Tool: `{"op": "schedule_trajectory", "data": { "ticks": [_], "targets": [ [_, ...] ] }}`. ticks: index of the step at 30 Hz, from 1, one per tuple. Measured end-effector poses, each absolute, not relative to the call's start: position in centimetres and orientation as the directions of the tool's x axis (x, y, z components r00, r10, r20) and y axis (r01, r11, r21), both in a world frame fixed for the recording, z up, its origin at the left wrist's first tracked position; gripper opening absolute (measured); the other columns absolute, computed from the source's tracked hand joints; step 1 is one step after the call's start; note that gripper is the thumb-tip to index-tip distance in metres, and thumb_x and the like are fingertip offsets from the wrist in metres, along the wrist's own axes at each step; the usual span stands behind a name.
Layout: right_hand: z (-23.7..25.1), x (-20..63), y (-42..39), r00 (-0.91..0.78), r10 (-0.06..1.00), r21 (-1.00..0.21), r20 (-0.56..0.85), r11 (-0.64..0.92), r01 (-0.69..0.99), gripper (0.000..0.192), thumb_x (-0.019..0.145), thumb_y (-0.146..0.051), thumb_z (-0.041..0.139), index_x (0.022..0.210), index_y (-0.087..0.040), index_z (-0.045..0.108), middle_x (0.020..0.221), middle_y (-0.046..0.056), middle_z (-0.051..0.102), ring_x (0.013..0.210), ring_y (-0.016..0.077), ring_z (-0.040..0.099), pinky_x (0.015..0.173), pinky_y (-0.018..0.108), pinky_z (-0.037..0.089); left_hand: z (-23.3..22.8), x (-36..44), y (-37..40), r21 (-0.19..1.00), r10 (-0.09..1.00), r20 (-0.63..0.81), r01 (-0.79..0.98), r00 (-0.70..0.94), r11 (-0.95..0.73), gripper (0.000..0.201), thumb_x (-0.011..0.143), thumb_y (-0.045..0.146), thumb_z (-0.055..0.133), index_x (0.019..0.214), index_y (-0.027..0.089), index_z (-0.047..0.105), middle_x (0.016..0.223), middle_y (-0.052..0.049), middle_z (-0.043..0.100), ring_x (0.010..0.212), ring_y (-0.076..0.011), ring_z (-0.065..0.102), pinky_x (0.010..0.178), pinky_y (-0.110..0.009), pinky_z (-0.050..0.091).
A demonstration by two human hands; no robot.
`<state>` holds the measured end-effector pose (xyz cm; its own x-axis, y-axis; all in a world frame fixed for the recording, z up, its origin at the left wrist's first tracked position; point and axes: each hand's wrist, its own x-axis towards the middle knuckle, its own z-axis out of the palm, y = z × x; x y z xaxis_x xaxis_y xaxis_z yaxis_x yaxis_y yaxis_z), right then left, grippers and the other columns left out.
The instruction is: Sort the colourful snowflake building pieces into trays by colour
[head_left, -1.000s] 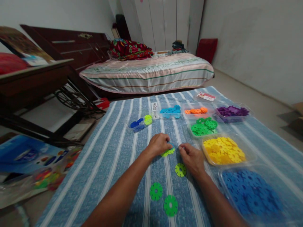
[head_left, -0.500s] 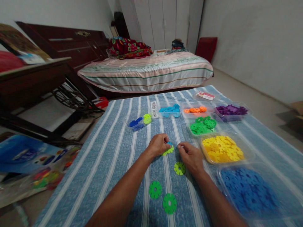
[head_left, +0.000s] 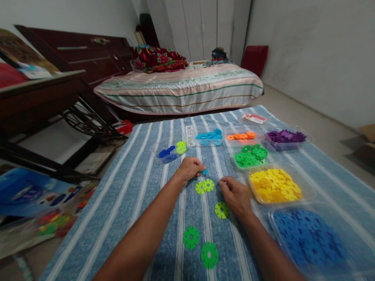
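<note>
Left hand (head_left: 190, 168) pinching a light-blue disc (head_left: 205, 171); right hand (head_left: 234, 195) loosely curled, holding nothing, beside joined lime discs (head_left: 204, 186) on striped cloth (head_left: 140, 187).

The left hand (head_left: 190, 168) hid most of a light-blue disc (head_left: 205, 171), the blue tray (head_left: 313, 238) was blurred and cut by the bottom edge, and the card's (head_left: 254, 118) print was too small to read.
</note>
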<state>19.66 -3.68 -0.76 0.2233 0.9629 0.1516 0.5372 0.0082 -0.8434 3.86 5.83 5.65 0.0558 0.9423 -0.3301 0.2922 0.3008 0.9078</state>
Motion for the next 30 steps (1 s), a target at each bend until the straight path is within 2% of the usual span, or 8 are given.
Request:
{"op": "schedule_trajectory", "data": {
  "ticks": [3, 6, 8, 10, 15, 20, 26, 30],
  "targets": [
    [-0.8, 19.6, -3.6, 0.216, 0.965, -0.847, 0.148, 0.011, 0.532, 0.030, 0.085, -0.041, 0.047, 0.083, -0.022, 0.070, 0.062, -0.001, 0.063, 0.057, 0.0138, 0.055, 0.058, 0.024, 0.036, 7.1, 5.1, 8.4, 0.941, 0.955, -0.298, 0.170, 0.001, 0.293, 0.023, 0.059, 0.018, 0.077, 0.061, 0.014, 0.055, 0.042, 0.004, 0.052, 0.036, -0.0058, 0.045, 0.039, -0.016, 0.033],
    [-0.9, 19.7, -3.7, 0.217, 0.963, -0.842, 0.159, 0.018, 0.539, 0.030, 0.085, -0.041, 0.047, 0.083, -0.022, 0.070, 0.063, -0.001, 0.064, 0.058, 0.0141, 0.056, 0.059, 0.024, 0.037, 8.8, 6.5, 10.9, 0.974, 0.975, -0.218, 0.056, -0.030, 0.219, 0.018, 0.070, 0.022, 0.071, 0.076, 0.014, 0.056, 0.059, 0.000, 0.063, 0.055, -0.0081, 0.061, 0.055, -0.018, 0.048],
    [-0.9, 19.7, -3.7, 0.219, 0.961, -0.837, 0.167, 0.021, 0.547, 0.031, 0.085, -0.041, 0.046, 0.083, -0.022, 0.071, 0.064, -0.001, 0.064, 0.058, 0.0143, 0.057, 0.059, 0.024, 0.037, 9.4, 7.1, 11.8, 0.984, 0.983, -0.179, 0.012, -0.043, 0.179, 0.016, 0.074, 0.022, 0.068, 0.081, 0.014, 0.056, 0.070, -0.003, 0.067, 0.065, -0.0095, 0.065, 0.063, -0.020, 0.051],
    [-0.8, 19.7, -3.7, 0.218, 0.962, -0.835, 0.164, 0.017, 0.550, 0.031, 0.085, -0.041, 0.046, 0.083, -0.022, 0.071, 0.063, -0.001, 0.064, 0.059, 0.0145, 0.058, 0.059, 0.024, 0.037, 9.3, 7.2, 11.6, 0.985, 0.984, -0.171, 0.023, -0.042, 0.172, 0.015, 0.074, 0.022, 0.066, 0.081, 0.013, 0.057, 0.073, -0.004, 0.068, 0.065, -0.0104, 0.066, 0.061, -0.020, 0.051],
    [-0.8, 19.8, -3.6, 0.218, 0.967, -0.843, 0.134, -0.005, 0.538, 0.031, 0.084, -0.041, 0.047, 0.084, -0.021, 0.071, 0.064, 0.000, 0.065, 0.061, 0.0153, 0.059, 0.061, 0.024, 0.038, 6.9, 5.1, 7.4, 0.957, 0.972, -0.232, 0.181, 0.024, 0.224, 0.011, 0.068, 0.019, 0.067, 0.066, 0.012, 0.059, 0.059, -0.002, 0.063, 0.049, -0.0101, 0.058, 0.046, -0.019, 0.041],
    [-0.7, 19.9, -3.6, 0.230, 0.962, -0.837, 0.148, -0.002, 0.547, 0.033, 0.083, -0.042, 0.046, 0.084, -0.021, 0.071, 0.065, 0.001, 0.066, 0.063, 0.0160, 0.059, 0.062, 0.025, 0.039, 5.1, 1.5, 1.6, 0.828, 0.949, -0.263, 0.546, 0.175, 0.128, 0.013, 0.071, 0.026, 0.062, 0.065, 0.014, 0.060, 0.049, 0.003, 0.054, 0.046, -0.0096, 0.050, 0.047, -0.021, 0.036],
    [-0.6, 20.1, -3.7, 0.233, 0.959, -0.831, 0.163, 0.007, 0.557, 0.033, 0.082, -0.043, 0.047, 0.083, -0.021, 0.072, 0.067, 0.001, 0.067, 0.065, 0.0165, 0.058, 0.064, 0.026, 0.041, 5.8, -1.0, -5.0, 0.683, 0.896, -0.339, 0.730, 0.288, 0.023, 0.015, 0.072, 0.031, 0.059, 0.071, 0.016, 0.061, 0.060, 0.003, 0.055, 0.058, -0.0123, 0.052, 0.055, -0.023, 0.036],
    [-0.9, 20.2, -3.7, 0.233, 0.962, -0.830, 0.143, -0.011, 0.557, 0.033, 0.083, -0.043, 0.047, 0.084, -0.021, 0.072, 0.067, 0.001, 0.066, 0.065, 0.0165, 0.059, 0.064, 0.026, 0.040, 6.8, -1.5, -7.9, 0.598, 0.858, -0.396, 0.801, 0.327, -0.030, 0.012, 0.070, 0.028, 0.059, 0.077, 0.018, 0.061, 0.071, 0.002, 0.058, 0.069, -0.0145, 0.055, 0.063, -0.024, 0.037]
  ]
}}
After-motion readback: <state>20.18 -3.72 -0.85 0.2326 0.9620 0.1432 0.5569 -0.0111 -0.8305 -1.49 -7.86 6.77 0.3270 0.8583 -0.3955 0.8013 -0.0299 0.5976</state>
